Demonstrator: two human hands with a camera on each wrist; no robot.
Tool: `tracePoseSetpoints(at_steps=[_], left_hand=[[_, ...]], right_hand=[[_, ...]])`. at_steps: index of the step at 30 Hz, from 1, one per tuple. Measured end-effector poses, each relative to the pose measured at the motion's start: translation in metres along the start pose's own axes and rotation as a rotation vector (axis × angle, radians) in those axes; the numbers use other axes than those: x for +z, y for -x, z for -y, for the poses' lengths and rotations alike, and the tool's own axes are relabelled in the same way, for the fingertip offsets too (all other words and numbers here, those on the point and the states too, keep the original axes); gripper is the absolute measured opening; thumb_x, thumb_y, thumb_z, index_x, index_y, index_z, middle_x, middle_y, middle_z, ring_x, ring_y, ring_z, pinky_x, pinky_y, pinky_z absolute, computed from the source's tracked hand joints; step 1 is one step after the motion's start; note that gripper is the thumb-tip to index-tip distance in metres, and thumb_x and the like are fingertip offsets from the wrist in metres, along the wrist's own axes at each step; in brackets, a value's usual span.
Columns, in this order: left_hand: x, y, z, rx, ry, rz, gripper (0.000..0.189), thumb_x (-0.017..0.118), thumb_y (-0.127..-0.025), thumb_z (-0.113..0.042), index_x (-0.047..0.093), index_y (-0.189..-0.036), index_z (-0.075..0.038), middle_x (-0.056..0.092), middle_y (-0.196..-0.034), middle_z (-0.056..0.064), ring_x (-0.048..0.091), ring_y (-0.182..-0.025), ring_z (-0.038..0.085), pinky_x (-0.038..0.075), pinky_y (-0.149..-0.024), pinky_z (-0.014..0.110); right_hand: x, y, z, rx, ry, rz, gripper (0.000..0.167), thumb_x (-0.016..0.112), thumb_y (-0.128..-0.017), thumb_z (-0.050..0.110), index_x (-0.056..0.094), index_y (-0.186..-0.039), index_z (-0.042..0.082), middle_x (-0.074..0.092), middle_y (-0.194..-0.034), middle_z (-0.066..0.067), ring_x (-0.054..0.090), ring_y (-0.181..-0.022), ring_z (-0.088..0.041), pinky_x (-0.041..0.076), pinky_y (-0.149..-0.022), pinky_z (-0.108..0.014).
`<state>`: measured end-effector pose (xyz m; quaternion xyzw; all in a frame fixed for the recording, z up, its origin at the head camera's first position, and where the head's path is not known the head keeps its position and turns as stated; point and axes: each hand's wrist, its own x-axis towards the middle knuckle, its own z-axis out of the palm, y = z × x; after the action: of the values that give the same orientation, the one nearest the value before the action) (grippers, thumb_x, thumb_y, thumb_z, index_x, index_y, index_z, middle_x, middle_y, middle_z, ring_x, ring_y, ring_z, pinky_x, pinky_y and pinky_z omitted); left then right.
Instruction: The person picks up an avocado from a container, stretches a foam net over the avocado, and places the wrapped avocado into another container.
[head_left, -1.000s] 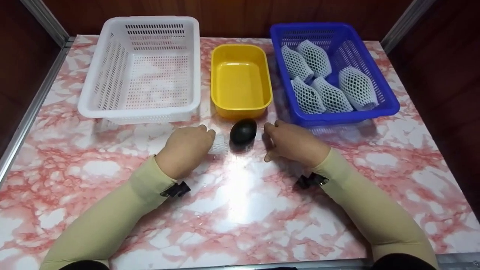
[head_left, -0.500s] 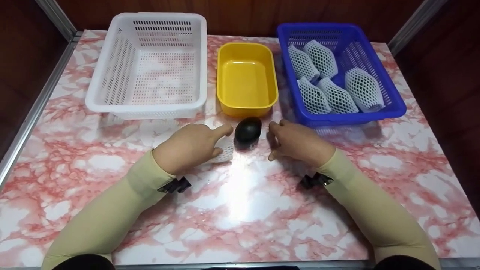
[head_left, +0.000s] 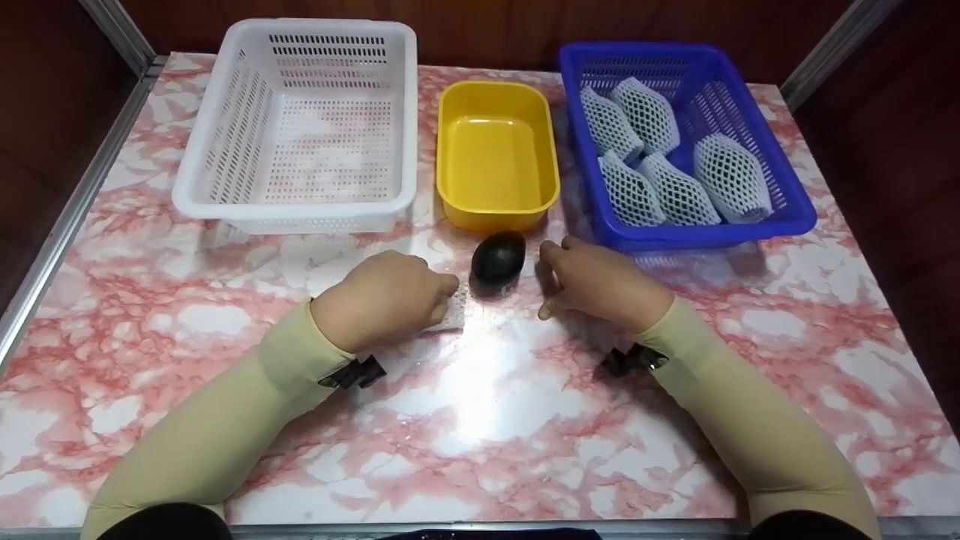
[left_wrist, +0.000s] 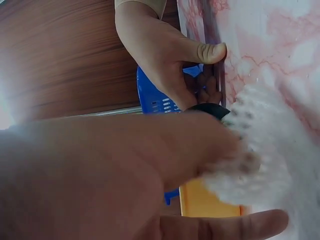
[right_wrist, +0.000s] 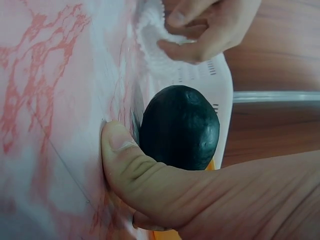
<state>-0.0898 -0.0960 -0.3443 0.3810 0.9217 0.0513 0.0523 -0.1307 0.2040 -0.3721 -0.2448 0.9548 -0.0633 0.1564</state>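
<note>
A dark, glossy, egg-shaped fruit that looks like an avocado [head_left: 498, 259] stands on the table just in front of the yellow tub. My left hand [head_left: 386, 300], left of it, pinches a white foam net sleeve [left_wrist: 265, 145] lying low over the tabletop; its fingertips are partly hidden by the mesh and blurred in the left wrist view. Beside the fruit on the other side, my right hand [head_left: 604, 285] rests with loosely bent fingers and holds nothing. Its thumb [right_wrist: 122, 145] lies on the table near the fruit [right_wrist: 180, 127] in the right wrist view.
Behind the hands stand a white basket [head_left: 300, 208] at left, the yellow tub [head_left: 498, 217] in the middle and a blue basket [head_left: 705, 234] at right. Several net-wrapped fruits [head_left: 679, 191] lie in the blue basket. Dark wooden panels [head_left: 487, 34] border the table.
My left hand's index finger and thumb spread apart over the net sleeve half a second ago and have drawn in again. The fruit and my right hand stay in place.
</note>
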Motion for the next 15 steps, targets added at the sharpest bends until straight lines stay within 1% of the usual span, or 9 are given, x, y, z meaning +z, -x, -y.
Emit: tracePoseSetpoints(at_steps=[2,4,6,7,9,11,13,14,15], left_hand=[[0.002,-0.003,-0.001,-0.049,0.012,-0.025,0.036,0.054,-0.107,-0.021,0.059,-0.073,-0.009,0.053,-0.060,0.009,0.058,-0.057,0.036,0.049,-0.057,0.053],[0.003,-0.005,-0.002,-0.109,0.015,-0.053,0.049,0.051,-0.110,-0.027,0.055,-0.064,-0.010,0.050,-0.057,0.007,0.057,-0.054,0.036,0.051,-0.056,0.054],[0.005,-0.007,-0.003,-0.164,0.003,-0.074,0.056,0.050,-0.112,-0.030,0.055,-0.059,-0.010,0.053,-0.055,0.007,0.060,-0.053,0.037,0.054,-0.055,0.056],[0.006,-0.008,-0.004,-0.195,-0.002,-0.074,0.057,0.051,-0.111,-0.029,0.057,-0.059,-0.009,0.055,-0.056,0.009,0.062,-0.054,0.039,0.055,-0.055,0.057],[0.006,-0.010,-0.004,-0.234,-0.022,-0.055,0.048,0.055,-0.109,-0.024,0.063,-0.065,-0.007,0.062,-0.060,0.014,0.066,-0.059,0.042,0.058,-0.055,0.059],[0.006,-0.011,-0.003,-0.261,-0.032,-0.017,0.030,0.059,-0.104,-0.015,0.068,-0.077,-0.005,0.067,-0.067,0.017,0.070,-0.066,0.043,0.059,-0.058,0.059],[0.005,-0.011,-0.002,-0.275,-0.033,0.021,0.010,0.064,-0.098,-0.010,0.069,-0.092,-0.004,0.069,-0.073,0.017,0.071,-0.071,0.043,0.060,-0.059,0.058],[0.004,-0.011,-0.002,-0.272,-0.040,0.036,0.008,0.069,-0.096,-0.011,0.068,-0.099,-0.004,0.070,-0.076,0.017,0.072,-0.073,0.043,0.060,-0.060,0.058],[0.005,-0.011,-0.001,-0.267,-0.045,0.046,0.016,0.073,-0.095,-0.014,0.066,-0.105,-0.004,0.071,-0.079,0.017,0.072,-0.075,0.043,0.061,-0.060,0.058]], right_hand=[[0.000,0.000,0.000,-0.002,-0.002,0.002,0.060,0.091,-0.089,0.041,0.060,-0.129,0.010,0.067,-0.106,-0.014,0.070,-0.091,-0.034,0.062,-0.086,-0.053],[0.001,0.000,-0.001,-0.004,-0.006,0.004,0.057,0.091,-0.090,0.038,0.060,-0.129,0.010,0.067,-0.105,-0.014,0.069,-0.090,-0.033,0.062,-0.086,-0.053],[0.001,0.000,-0.001,-0.007,-0.007,0.003,0.057,0.091,-0.090,0.038,0.060,-0.128,0.010,0.067,-0.105,-0.013,0.069,-0.090,-0.033,0.062,-0.086,-0.052],[0.001,0.000,-0.001,-0.010,-0.007,0.002,0.057,0.091,-0.090,0.038,0.060,-0.128,0.010,0.067,-0.104,-0.013,0.069,-0.090,-0.033,0.062,-0.085,-0.052],[0.001,-0.001,-0.001,-0.014,-0.006,0.000,0.058,0.092,-0.089,0.040,0.060,-0.127,0.010,0.067,-0.104,-0.013,0.069,-0.090,-0.033,0.062,-0.085,-0.052],[0.000,-0.001,-0.001,-0.020,0.002,-0.005,0.060,0.092,-0.088,0.043,0.060,-0.127,0.010,0.067,-0.105,-0.013,0.070,-0.091,-0.034,0.062,-0.085,-0.052],[0.000,0.000,-0.001,-0.024,0.009,-0.009,0.061,0.092,-0.087,0.042,0.060,-0.127,0.010,0.067,-0.104,-0.014,0.070,-0.091,-0.034,0.062,-0.085,-0.053],[0.000,0.000,-0.001,-0.026,0.013,-0.011,0.061,0.093,-0.087,0.042,0.060,-0.126,0.009,0.067,-0.104,-0.014,0.070,-0.091,-0.034,0.062,-0.084,-0.053],[0.000,0.000,-0.001,-0.027,0.016,-0.012,0.060,0.093,-0.087,0.041,0.060,-0.126,0.009,0.067,-0.104,-0.014,0.069,-0.090,-0.034,0.062,-0.083,-0.053]])
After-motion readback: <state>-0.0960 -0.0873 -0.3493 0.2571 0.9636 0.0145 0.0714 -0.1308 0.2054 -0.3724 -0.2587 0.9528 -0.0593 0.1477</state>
